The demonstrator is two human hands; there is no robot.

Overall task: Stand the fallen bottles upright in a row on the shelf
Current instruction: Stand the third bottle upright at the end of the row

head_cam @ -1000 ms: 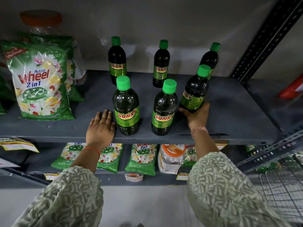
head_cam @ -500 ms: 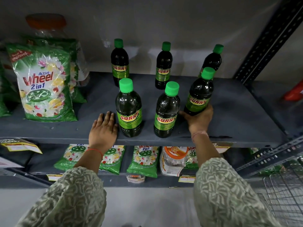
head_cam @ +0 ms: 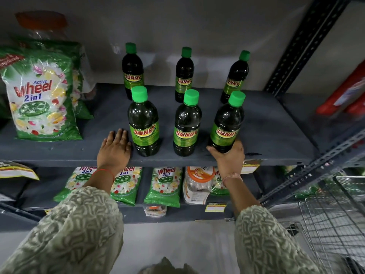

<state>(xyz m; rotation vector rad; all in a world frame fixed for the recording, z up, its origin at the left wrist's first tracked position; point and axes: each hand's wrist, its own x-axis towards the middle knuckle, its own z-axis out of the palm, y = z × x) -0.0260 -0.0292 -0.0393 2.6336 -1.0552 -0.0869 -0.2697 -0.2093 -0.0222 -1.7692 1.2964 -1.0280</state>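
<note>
Head view, looking down at a grey shelf [head_cam: 276, 135] where six dark bottles with green caps stand in two rows of three. The right hand [head_cam: 229, 155] is wrapped around the base of the front right bottle [head_cam: 226, 123], near the shelf's front edge; its long axis leans a little, cap tipped up and to the right, label facing me. The front middle bottle [head_cam: 187, 123] and the front left bottle [head_cam: 143, 121] stand upright, caps up, a gap between each. The left hand [head_cam: 114, 149] lies flat on the shelf, palm down and fingers together, just beside the front left bottle. Behind them, the back row of bottles [head_cam: 184, 74] stands upright near the wall. A green detergent bag [head_cam: 41, 95] stands at the shelf's left end.
</note>
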